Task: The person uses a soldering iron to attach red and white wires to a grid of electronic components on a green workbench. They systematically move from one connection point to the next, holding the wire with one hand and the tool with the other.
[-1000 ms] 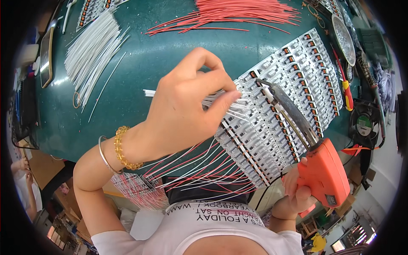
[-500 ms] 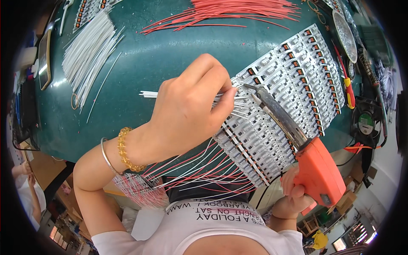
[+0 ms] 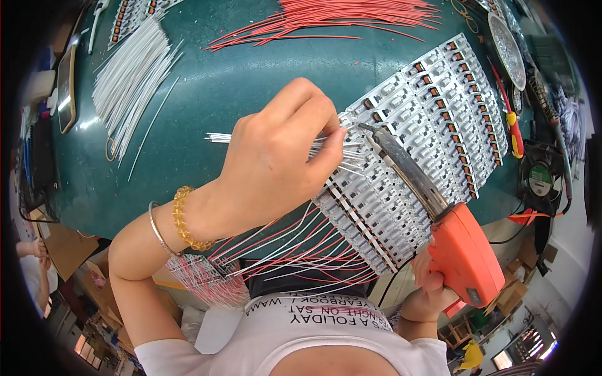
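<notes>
My left hand [image 3: 282, 147] is closed in a pinch on a small bundle of white wires [image 3: 218, 137]. The wires pass under the palm and come out past the fingertips over the upper-left edge of a panel of small circuit boards [image 3: 382, 200]. My right hand [image 3: 433, 282] wraps round the handle of a red soldering gun [image 3: 467, 257], at the lower right. Its dark metal barrel slants up and left across the panel. The tip is just right of my left fingertips, near the board edge; whether it touches is too small to tell.
Red wires [image 3: 338, 22] lie at the far side, and white wires [image 3: 128, 81] at the far left. Red and white wires hang off the panel's near edge. On the right are a screwdriver [image 3: 515, 135], a small fan [image 3: 540, 178] and an oval dish [image 3: 506, 53]. A phone [image 3: 66, 88] lies left.
The soldering gun has shifted slightly left with my right hand. My left hand and the panel have moved a little to the left; the grip on the white wires is the same.
</notes>
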### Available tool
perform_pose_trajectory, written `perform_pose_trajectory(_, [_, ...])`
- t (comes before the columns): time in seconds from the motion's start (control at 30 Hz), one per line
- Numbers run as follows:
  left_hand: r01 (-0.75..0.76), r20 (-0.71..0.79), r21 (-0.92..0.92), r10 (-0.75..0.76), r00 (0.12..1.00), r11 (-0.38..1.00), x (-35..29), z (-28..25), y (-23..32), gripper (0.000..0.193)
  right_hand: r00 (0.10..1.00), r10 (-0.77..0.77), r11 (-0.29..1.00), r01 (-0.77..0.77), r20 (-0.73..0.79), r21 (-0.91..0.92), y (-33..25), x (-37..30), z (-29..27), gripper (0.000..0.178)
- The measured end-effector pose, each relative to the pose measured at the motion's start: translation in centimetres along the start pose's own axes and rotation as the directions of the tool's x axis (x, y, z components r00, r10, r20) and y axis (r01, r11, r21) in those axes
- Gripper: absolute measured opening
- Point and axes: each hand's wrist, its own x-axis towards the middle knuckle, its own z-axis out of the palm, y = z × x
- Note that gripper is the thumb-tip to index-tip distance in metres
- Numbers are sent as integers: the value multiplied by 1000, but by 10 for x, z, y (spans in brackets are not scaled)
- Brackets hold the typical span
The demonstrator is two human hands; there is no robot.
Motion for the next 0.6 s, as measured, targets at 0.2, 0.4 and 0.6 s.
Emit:
perform_pose_trajectory(0.2, [-10,-9,8,10,1000,1000,0,-1,0,11,932,-306,932,335,-194,137,36,6,3,85])
perform_pose_trajectory(0.4, [-17,-8,10,17,1000,1000,-1,1,-1,10,929,-328,899,363,-172,247,12,17,18,85])
perform_pose_trajectory(0.6, [-64,17,50,63,998,997,-4,-6,9,11,938,-286,857,341,-195,386,-6,18,21,83])
